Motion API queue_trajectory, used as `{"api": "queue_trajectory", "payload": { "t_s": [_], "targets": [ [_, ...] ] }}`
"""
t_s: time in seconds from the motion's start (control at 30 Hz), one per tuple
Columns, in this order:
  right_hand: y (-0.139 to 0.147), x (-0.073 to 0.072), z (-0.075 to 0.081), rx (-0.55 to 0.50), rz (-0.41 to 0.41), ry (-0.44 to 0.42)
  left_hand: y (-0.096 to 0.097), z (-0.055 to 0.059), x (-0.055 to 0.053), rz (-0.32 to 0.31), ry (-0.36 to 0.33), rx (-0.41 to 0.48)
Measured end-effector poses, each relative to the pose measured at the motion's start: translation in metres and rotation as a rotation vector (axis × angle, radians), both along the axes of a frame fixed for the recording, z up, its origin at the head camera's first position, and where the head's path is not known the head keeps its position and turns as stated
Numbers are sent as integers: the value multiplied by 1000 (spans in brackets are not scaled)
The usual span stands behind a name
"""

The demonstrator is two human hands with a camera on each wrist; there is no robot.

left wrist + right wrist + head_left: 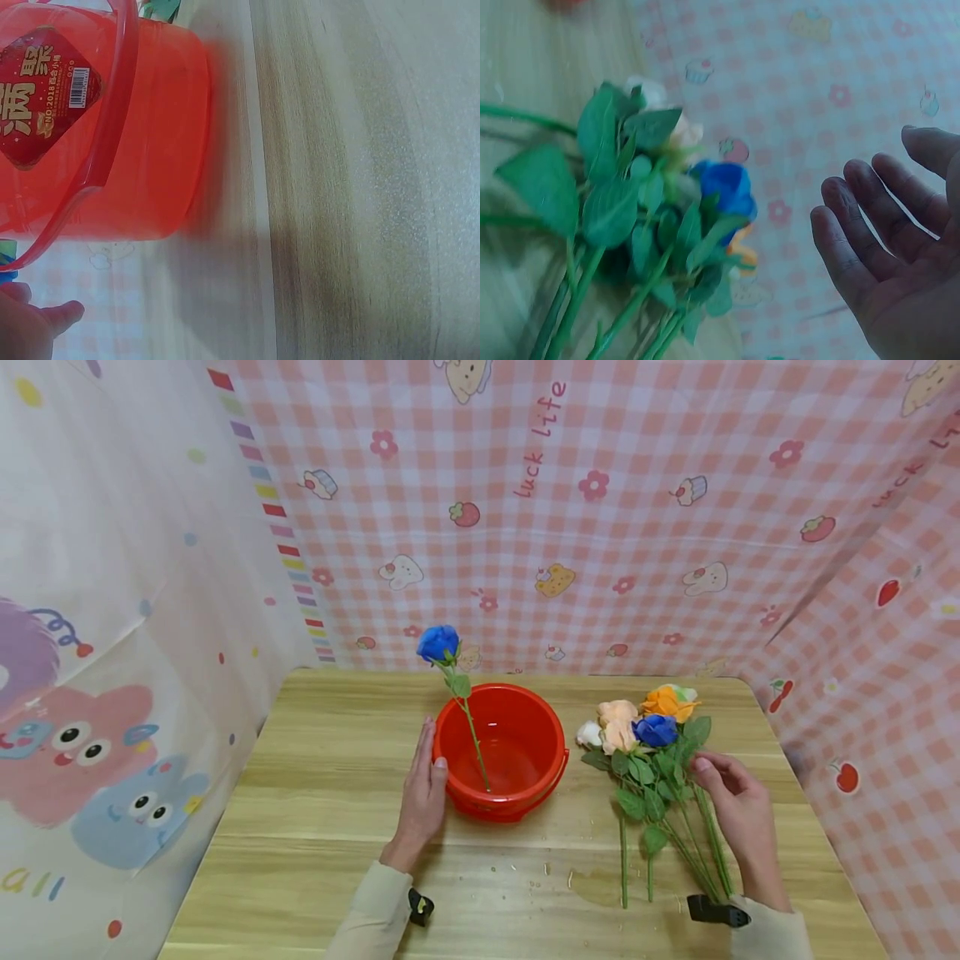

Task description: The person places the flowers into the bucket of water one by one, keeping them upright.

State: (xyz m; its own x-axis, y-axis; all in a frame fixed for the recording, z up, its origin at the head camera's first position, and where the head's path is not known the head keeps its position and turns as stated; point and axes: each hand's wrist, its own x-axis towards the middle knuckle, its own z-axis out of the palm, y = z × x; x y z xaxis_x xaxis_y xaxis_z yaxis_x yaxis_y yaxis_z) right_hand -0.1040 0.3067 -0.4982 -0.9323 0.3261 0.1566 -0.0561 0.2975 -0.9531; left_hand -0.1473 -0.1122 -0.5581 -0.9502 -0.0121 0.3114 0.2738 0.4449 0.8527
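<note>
A red plastic bucket [480, 810] stands on the wooden table, with a single blue rose [438, 645] leaning in it, bloom above the rim. My left hand [422, 797] rests along the bucket's left side, fingers straight. In the left wrist view a label [45, 97] and the handle [112, 112] show on the bucket. To the right lies a bunch of artificial roses: a second blue rose [656, 730], an orange rose [667, 702], peach roses [619, 735] and a white one [589, 733]. My right hand [738, 806] is beside their leaves, fingers loosely bent, palm holding nothing.
Water drops [547, 868] are scattered on the tabletop [330, 793] in front of the bucket. A checked pink cloth [487, 552] hangs behind the table, with further patterned cloths at left and right. Green stems [624, 868] point toward the table's front.
</note>
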Motion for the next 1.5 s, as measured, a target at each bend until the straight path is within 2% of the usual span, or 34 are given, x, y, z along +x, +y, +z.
{"api": "queue_trajectory", "payload": {
  "t_s": [0.13,0.33,0.73,0.93,1.13,1.3,1.5],
  "targets": [
    [9,3,-8,16,-7,-8,0,-1,-1,4,0,-7],
    [24,5,-24,65,0,-91,0,-1,0,4,3,2],
    [44,10,-55,281,113,-275,1,1,1,8,-22,4],
    [50,9,-66,246,188,-346,1,2,1,8,-23,5],
    [54,8,-72,224,254,-440,1,0,2,2,1,12],
    [54,7,-73,315,266,-449,2,0,3,-7,14,5],
    [52,3,-73,361,286,-507,2,0,7,-16,28,1]
  ]
}}
